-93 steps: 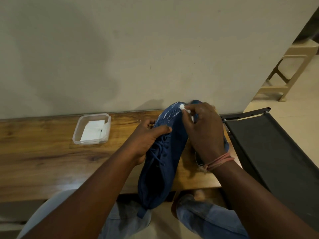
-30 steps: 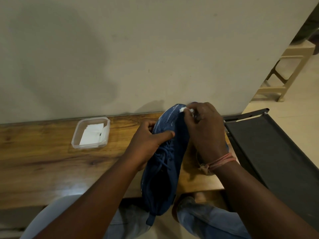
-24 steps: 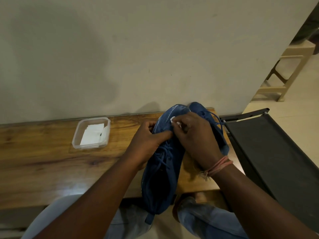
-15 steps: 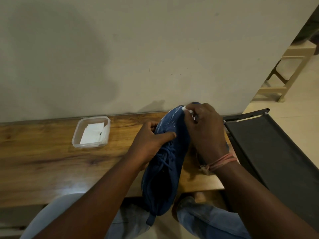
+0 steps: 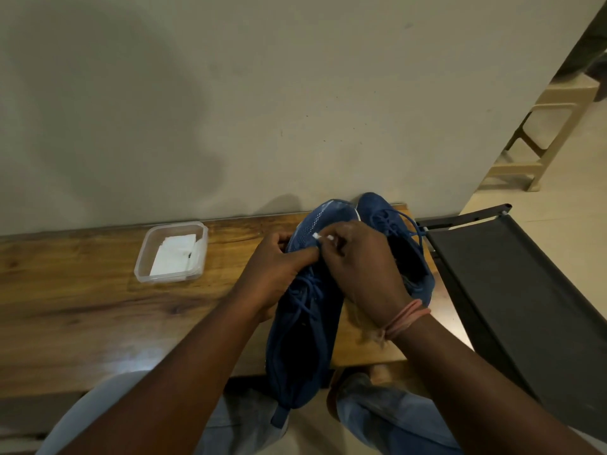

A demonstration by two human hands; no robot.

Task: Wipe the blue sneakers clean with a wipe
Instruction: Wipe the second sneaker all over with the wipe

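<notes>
1. Right hand (image 5: pixel 363 267) pinched a small wadded wipe (image 5: pixel 317 236) in its fingertips and pressed it on the toe mesh of the near sneaker (image 5: pixel 307 323).
2. Left hand (image 5: pixel 276 274) gripped that sneaker from the left at the forefoot, thumb across the top near the laces, fingers curled round the far side. Shoe was tilted, toe over the table (image 5: pixel 82 307), heel hanging past the near edge above the person's lap.
3. Second sneaker (image 5: pixel 394 238) lay on the table just beside the first, toe to the wall, partly behind the right hand. Nobody held it.
4. Tub (image 5: pixel 170 251) with folded white wipes sat well left of the shoes, lid off.
5. Progress, my read: mid-task. Wiping was at the toe of shoe one; heel, sides and sole showed no contact at that instant. Couldn't tell from the fabric which zones were already clean.
6. Left to do, likely: the rest of shoe one, then all of shoe two, probably with a fresh wipe since this one was balled up small.
</notes>
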